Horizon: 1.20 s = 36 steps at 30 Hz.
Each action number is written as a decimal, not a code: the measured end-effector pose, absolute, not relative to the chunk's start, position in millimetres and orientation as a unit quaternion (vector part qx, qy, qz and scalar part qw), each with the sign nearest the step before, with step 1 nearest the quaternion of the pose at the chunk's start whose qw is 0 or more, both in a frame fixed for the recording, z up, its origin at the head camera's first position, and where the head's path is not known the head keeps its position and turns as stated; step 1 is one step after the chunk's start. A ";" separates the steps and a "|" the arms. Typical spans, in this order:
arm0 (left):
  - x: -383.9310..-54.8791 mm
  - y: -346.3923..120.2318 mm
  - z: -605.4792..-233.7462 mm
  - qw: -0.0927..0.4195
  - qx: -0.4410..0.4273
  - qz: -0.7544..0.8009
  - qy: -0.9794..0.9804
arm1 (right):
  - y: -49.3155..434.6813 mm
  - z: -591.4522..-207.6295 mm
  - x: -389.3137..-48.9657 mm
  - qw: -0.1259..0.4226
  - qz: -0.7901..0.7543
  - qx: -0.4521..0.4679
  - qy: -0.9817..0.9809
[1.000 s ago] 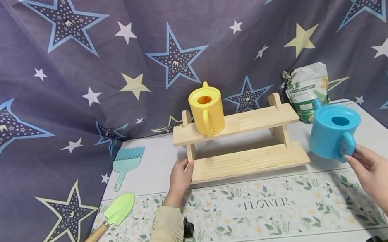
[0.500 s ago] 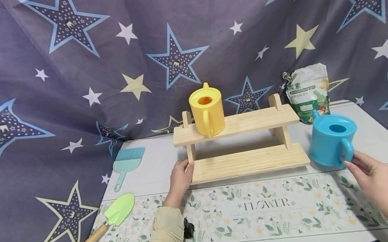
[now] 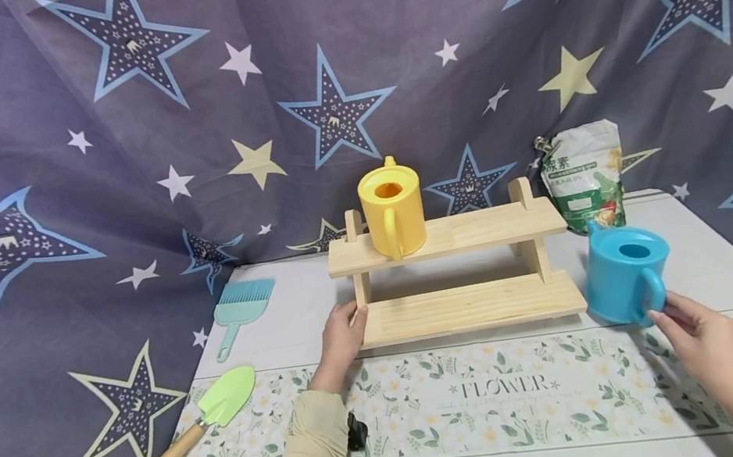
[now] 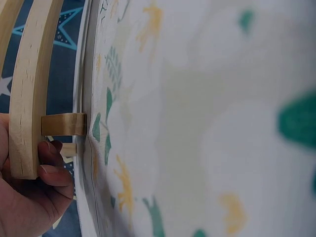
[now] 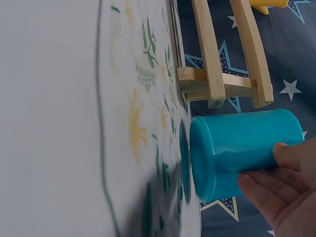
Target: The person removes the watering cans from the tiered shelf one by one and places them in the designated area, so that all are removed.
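Observation:
My right hand [image 3: 706,339] pinches the handle of a blue toy watering can [image 3: 622,273], at the right end of a two-tier wooden shelf [image 3: 470,306]. The can is upright, spout toward the back; in the right wrist view the base of the watering can [image 5: 232,148] is close over the table, a shadow beside it. My left hand [image 3: 343,339] grips the left end of the lower board, and in the left wrist view its fingers [image 4: 54,173] curl around the underside of the board [image 4: 27,98]. A yellow watering can [image 3: 399,208] stands on the left of the upper board.
A green and white pouch [image 3: 583,180] stands behind the blue can. On the left lie a teal hand brush [image 3: 239,307] and a green trowel with a wooden handle [image 3: 224,398]. A flower-print strip [image 3: 508,416] crosses the table; a star-patterned cloth [image 3: 179,114] hangs behind.
My right hand has lowered the blue watering can toward the table and slightly left, uncovering more of the pouch. My left hand keeps its grip on the shelf.

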<state>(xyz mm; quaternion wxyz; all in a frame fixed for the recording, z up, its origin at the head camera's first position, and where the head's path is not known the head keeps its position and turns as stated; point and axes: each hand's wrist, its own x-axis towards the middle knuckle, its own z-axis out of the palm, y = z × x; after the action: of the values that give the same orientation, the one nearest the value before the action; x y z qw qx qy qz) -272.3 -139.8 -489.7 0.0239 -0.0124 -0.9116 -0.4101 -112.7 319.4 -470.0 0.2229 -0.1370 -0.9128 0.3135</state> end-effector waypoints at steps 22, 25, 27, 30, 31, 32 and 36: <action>-272.3 -139.5 -489.8 0.026 -0.008 -0.409 -0.912 | 324.9 -475.0 -114.1 0.148 0.285 -0.145 -0.936; -272.4 -139.9 -490.4 0.025 -0.008 -0.410 -0.912 | 324.4 -474.4 -113.7 0.137 0.286 -0.154 -0.936; -272.8 -139.9 -490.4 0.026 -0.009 -0.410 -0.912 | 324.2 -473.8 -112.9 0.137 0.289 -0.156 -0.934; -273.5 -139.8 -490.2 0.026 -0.009 -0.411 -0.911 | 324.0 -471.6 -111.2 0.150 0.293 -0.157 -0.931; -273.6 -139.7 -490.2 0.027 -0.009 -0.411 -0.911 | 323.9 -470.7 -110.4 0.160 0.292 -0.156 -0.930; -273.7 -139.6 -490.3 0.027 -0.009 -0.411 -0.911 | 323.6 -469.5 -109.6 0.169 0.293 -0.157 -0.928; -273.7 -139.4 -490.5 0.025 -0.007 -0.412 -0.911 | 320.1 -461.4 -106.8 0.206 0.297 -0.166 -0.917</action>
<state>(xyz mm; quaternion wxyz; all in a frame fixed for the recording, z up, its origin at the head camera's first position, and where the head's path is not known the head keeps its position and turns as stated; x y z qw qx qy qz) -273.7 -139.4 -490.5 0.0251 -0.0072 -0.9108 -0.4120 -106.8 320.1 -461.4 0.2063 -0.1658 -0.9174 0.2973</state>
